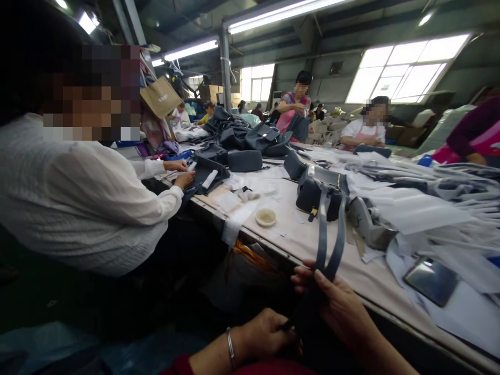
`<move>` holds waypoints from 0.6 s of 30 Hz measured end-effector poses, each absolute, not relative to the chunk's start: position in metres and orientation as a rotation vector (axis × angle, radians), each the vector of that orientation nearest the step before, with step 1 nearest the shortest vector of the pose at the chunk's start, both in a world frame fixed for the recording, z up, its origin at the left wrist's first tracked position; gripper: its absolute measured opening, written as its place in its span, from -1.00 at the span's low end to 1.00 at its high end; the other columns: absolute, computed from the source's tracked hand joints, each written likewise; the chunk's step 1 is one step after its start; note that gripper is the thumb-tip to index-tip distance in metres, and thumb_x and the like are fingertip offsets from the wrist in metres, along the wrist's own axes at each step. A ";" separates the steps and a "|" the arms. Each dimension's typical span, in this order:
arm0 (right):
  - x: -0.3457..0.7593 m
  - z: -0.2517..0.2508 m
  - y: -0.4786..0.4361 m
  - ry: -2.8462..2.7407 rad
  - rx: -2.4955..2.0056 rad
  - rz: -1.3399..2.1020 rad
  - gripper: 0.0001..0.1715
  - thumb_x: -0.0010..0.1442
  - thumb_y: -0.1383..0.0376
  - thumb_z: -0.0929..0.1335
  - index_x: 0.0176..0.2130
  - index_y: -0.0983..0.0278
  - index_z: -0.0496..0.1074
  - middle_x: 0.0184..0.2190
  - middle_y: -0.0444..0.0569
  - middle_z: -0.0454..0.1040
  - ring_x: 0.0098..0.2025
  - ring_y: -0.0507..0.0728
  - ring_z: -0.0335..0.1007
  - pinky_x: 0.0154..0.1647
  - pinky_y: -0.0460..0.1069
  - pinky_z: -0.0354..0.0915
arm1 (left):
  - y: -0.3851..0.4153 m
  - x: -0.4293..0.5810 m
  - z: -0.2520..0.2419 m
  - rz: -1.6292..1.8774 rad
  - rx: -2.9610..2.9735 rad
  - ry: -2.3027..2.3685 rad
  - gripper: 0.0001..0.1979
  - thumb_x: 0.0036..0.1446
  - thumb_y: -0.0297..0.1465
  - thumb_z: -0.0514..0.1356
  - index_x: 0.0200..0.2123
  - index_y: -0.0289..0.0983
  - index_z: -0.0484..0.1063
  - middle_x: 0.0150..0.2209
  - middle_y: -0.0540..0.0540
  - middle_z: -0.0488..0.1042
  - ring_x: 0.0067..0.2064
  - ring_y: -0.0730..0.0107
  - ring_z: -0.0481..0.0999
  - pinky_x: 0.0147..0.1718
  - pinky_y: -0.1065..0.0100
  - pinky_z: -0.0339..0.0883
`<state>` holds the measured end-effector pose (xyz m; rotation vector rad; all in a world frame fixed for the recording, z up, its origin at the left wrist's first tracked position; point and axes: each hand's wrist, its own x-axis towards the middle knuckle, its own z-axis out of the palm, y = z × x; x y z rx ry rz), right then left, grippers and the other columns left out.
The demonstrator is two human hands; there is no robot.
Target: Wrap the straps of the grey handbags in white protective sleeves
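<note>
My right hand is closed around the lower end of a grey strap loop that runs up to a dark grey bag on the worktable. My left hand, with a metal bangle on the wrist, is closed on a thin dark tool or piece pressed against dark material below the table edge; what it holds is too dark to name. Both hands sit low in front of the table's near edge.
A person in a white sweater sits to the left, hands on dark bag parts. A small round dish, a phone, white paper sheets and piled grey bags cover the table. Other workers sit farther back.
</note>
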<state>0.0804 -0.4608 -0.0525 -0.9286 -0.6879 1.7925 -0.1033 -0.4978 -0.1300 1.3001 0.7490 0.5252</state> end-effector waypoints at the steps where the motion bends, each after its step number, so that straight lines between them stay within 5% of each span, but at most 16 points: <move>1: 0.075 -0.058 -0.466 -0.754 -0.939 1.824 -0.57 0.10 0.12 0.50 -0.07 0.26 0.54 -0.15 0.10 0.62 -0.14 0.22 0.57 -0.04 0.11 0.42 | -0.496 -0.104 -0.129 0.566 1.299 0.738 -0.45 0.23 0.02 0.07 -0.26 -0.35 0.60 -0.31 -0.16 0.58 -0.28 0.30 0.55 -0.20 0.33 0.41; 5: 0.055 -0.076 -0.482 -0.955 -1.015 1.901 -0.57 0.11 0.08 0.49 -0.12 0.31 0.56 -0.22 0.14 0.63 -0.16 0.25 0.57 -0.04 0.14 0.40 | -0.491 -0.109 -0.121 0.728 1.389 0.643 -0.58 0.18 -0.09 0.20 -0.07 -0.28 0.54 -0.21 -0.16 0.56 -0.12 0.21 0.52 -0.08 0.24 0.39; 13: 0.063 -0.059 -0.450 -0.691 -0.943 1.831 -0.57 0.15 0.12 0.47 -0.04 0.28 0.51 -0.14 0.12 0.62 -0.15 0.24 0.58 -0.01 0.16 0.41 | -0.491 -0.113 -0.125 0.534 1.215 0.749 -0.69 0.22 -0.22 0.13 -0.33 -0.33 0.54 -0.42 -0.08 0.52 -0.38 0.38 0.47 -0.29 0.36 0.35; 18: 0.050 -0.089 -0.471 -0.853 -1.013 1.912 -0.58 0.13 0.12 0.48 -0.07 0.29 0.50 -0.17 0.12 0.63 -0.14 0.23 0.57 -0.05 0.14 0.42 | -0.486 -0.113 -0.127 0.628 1.255 0.723 -0.77 0.19 -0.26 0.16 -0.24 -0.30 0.51 -0.32 -0.08 0.52 -0.33 0.37 0.46 -0.26 0.33 0.36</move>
